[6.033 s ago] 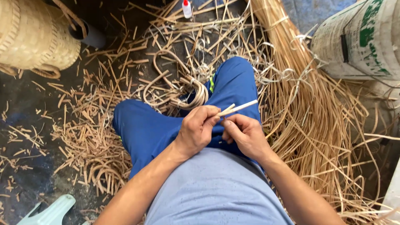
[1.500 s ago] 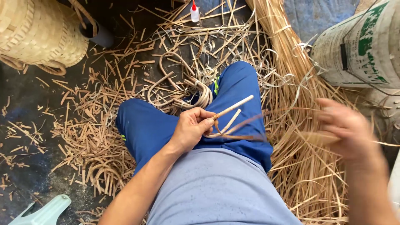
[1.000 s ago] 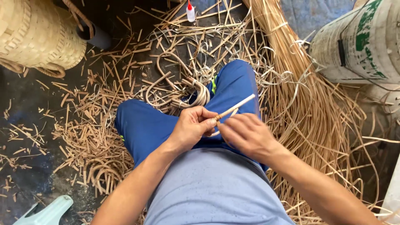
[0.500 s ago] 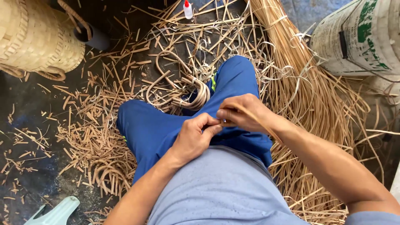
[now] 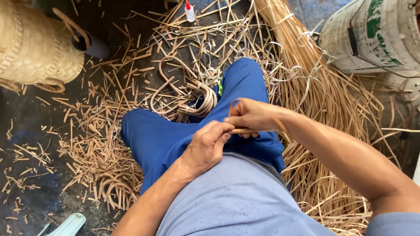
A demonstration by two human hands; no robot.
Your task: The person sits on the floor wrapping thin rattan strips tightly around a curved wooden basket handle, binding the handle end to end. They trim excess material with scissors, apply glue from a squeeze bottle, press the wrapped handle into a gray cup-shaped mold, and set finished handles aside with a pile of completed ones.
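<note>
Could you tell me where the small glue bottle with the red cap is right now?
In the head view, the glue bottle lies at the top edge, among cane scraps beyond the person's knees, right of the woven basket.

The person sat on the floor in blue trousers [image 5: 175,140] and a grey shirt [image 5: 236,201]. Both hands met over the lap. The left hand [image 5: 208,146] pinched a thin cane strip [image 5: 251,130] at one end, and the right hand [image 5: 249,117] gripped it just beside, with a loop of the strip bent up over its fingers. A coil of cane [image 5: 197,98] lay between the knees. Cane scraps [image 5: 96,148] covered the dark floor on the left. A long bundle of strips [image 5: 315,87] lay on the right, near a white sack [image 5: 376,35]. A woven basket [image 5: 35,43] stood at the upper left, and a small white bottle with a red cap [image 5: 190,11] lay at the top.
</note>
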